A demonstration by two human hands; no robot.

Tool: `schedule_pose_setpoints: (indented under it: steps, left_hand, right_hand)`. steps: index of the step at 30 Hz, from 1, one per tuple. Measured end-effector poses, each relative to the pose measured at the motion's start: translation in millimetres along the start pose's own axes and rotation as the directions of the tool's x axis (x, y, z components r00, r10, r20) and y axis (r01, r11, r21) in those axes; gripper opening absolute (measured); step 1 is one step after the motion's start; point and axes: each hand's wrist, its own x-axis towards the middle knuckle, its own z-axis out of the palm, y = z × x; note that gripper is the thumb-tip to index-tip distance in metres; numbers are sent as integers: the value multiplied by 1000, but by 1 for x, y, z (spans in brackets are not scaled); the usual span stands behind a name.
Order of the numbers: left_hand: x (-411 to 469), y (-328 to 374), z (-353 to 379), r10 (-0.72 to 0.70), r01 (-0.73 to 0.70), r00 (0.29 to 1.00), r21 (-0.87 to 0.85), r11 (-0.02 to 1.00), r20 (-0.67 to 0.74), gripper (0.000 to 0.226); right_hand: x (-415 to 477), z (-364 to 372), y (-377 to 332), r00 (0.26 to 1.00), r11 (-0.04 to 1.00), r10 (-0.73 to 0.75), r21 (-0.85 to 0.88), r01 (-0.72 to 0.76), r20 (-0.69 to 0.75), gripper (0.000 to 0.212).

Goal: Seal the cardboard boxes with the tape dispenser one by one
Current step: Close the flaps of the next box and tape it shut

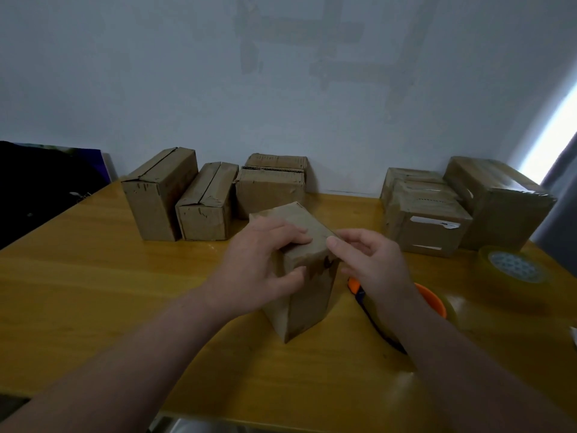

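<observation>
Left hand (pixel 259 264) grips the upright brown cardboard box (pixel 312 301), right hand (pixel 374 264) grip seemingly empty; next, grab the orange tape dispenser (pixel 432 300) beside the box.

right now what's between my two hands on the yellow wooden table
A brown cardboard box: left hand grips it, right hand at its corner; head view.
</observation>
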Motion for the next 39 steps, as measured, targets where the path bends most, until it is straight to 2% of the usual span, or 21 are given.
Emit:
schedule_pose_setpoints:
  steps: [2, 10, 16, 26, 31, 35, 39]
  left_hand:
    - [0, -1, 1, 10, -10, 1000, 0, 1000, -6, 48]
    - [0, -2, 3, 20, -20, 1000, -10, 1000, -18, 48]
    - [-1, -3, 4, 12, -12, 1000, -8, 1000, -20, 49]
    - [-1, 0, 4, -1, 1, 1000, -2, 1000, -22, 50]
    - [-3, 7, -1, 29, -29, 1000, 36, 999, -6, 48]
    - [-10, 12, -7, 56, -59, 996, -41, 997, -71, 38]
    - [-14, 13, -9, 43, -43, 993, -1, 999, -106, 36]
  right_hand:
    - [2, 4, -1, 999, 993, 49, 106, -50, 8, 16]
    - [7, 17, -3, 982, 989, 123, 94, -110, -145, 7]
    - [12, 20, -3, 977, 998, 61, -3, -63, -203, 21]
    - [12, 21, -5, 936, 955, -177, -284, 88, -305, 35]
    - [9, 22, -6, 922, 939, -216, -327, 106, -321, 45]
    - [1, 22, -5, 905, 920, -284, -356, 164, -317, 47]
    - [-1, 19, -7, 898, 917, -303, -353, 184, -320, 48]
